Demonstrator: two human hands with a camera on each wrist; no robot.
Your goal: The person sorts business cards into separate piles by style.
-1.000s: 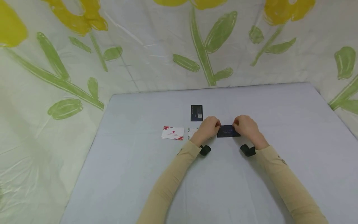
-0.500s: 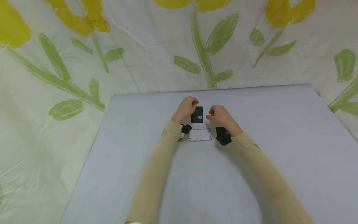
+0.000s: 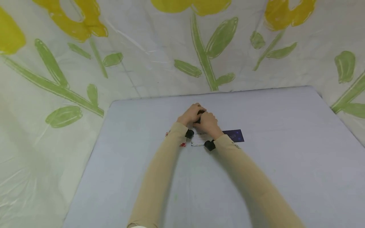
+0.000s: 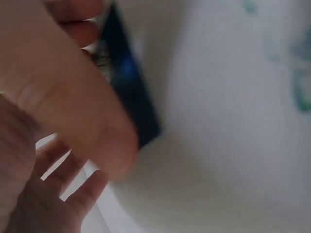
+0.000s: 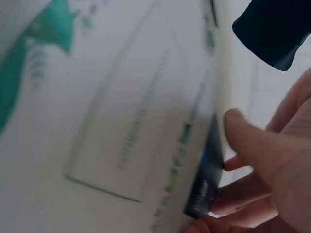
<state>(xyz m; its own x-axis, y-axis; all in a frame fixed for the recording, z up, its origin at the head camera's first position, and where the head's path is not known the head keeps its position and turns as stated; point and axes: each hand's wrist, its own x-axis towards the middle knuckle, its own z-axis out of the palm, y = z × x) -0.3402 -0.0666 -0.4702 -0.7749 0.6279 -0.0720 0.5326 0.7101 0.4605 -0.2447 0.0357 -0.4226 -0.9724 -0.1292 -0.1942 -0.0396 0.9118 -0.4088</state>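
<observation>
Both hands meet at a dark business card (image 3: 198, 120) at the back of the row of cards. My left hand (image 3: 191, 115) pinches it from the left, with the thumb across its face in the left wrist view, where the dark card (image 4: 130, 85) stands tilted off the white surface. From the right my right hand (image 3: 208, 124) has its fingers curled at the near end of it. In the right wrist view the card (image 5: 206, 177) shows between thumb and fingers. My hands cover most of it in the head view.
Nearer to me lie a white card with a leafy border (image 3: 196, 141), partly under the right wrist, and a white card with red flowers (image 3: 183, 144), mostly behind the left sleeve. A dark blue card (image 3: 236, 135) lies to the right on the pale tablecloth (image 3: 285, 152).
My hands have left the dark blue card on the right and moved up and left to the back card. Half a second ago they stood apart beside it; now they grip it together.
</observation>
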